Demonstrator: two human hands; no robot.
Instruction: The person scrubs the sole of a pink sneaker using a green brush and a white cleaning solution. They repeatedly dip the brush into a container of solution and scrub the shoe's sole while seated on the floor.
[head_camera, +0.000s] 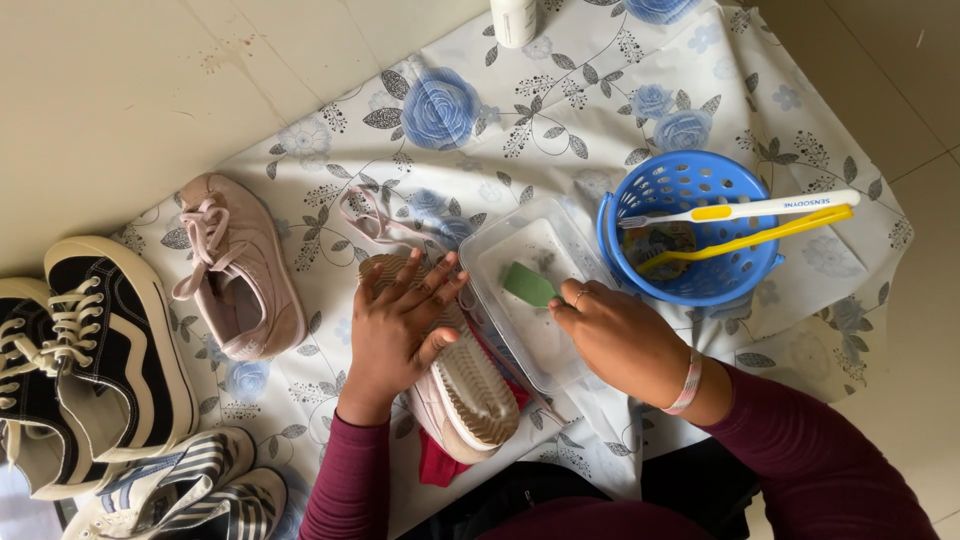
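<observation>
Pale tiled floor with a blue-rose floral cloth (560, 110) spread over it. Far left: black-and-white sneakers (95, 350), striped shoes (200, 490), then a pink shoe (240, 270) lying upright. Left hand (400, 325), fingers spread wide, presses flat on an overturned pink shoe's sole (470, 385). Right hand (620, 335) pinches a green sponge (528, 285), probably foam, inside a clear plastic tray (530, 250). Right: blue basket (690, 200) holding toothbrushes (760, 215).

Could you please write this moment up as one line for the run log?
left hand: pressing down on upturned pink shoe | right hand: dipping green sponge into clear tray | beside: blue basket
</observation>
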